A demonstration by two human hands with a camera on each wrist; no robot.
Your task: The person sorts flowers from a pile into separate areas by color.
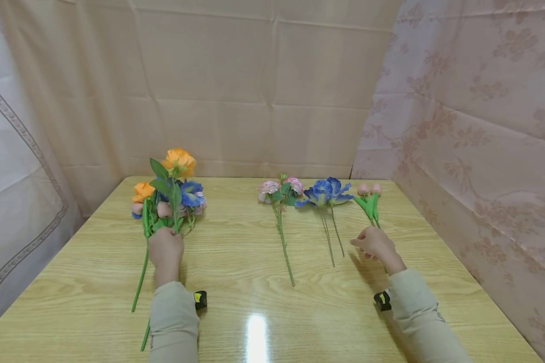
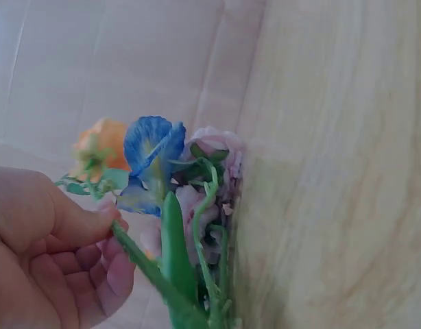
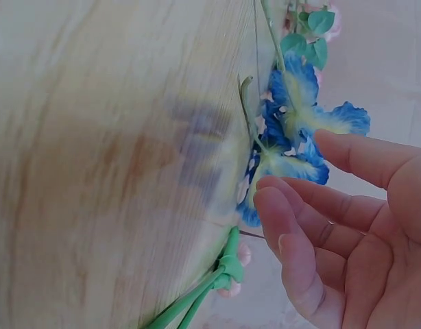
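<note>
Head view: left hand (image 1: pixel 165 249) pinches a green stem (image 2: pixel 153 274) amid a mixed orange, blue and pink bouquet (image 1: pixel 192 194); right hand (image 1: pixel 378 246), fingers loosely curved, holds nothing near two pale-pink, green-leaved tulips (image 1: pixel 371 205). Pinching low should spare the blooms. Yellow wood-grain tabletop (image 1: pixel 233 247) lies bare right of the bouquet; its far edge (image 1: pixel 236 178) runs close behind.

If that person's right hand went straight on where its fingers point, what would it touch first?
From the head view, the right hand would probably meet the thin green stems of the blue ruffled flowers first; its height is unclear, so it might pass above them.
</note>
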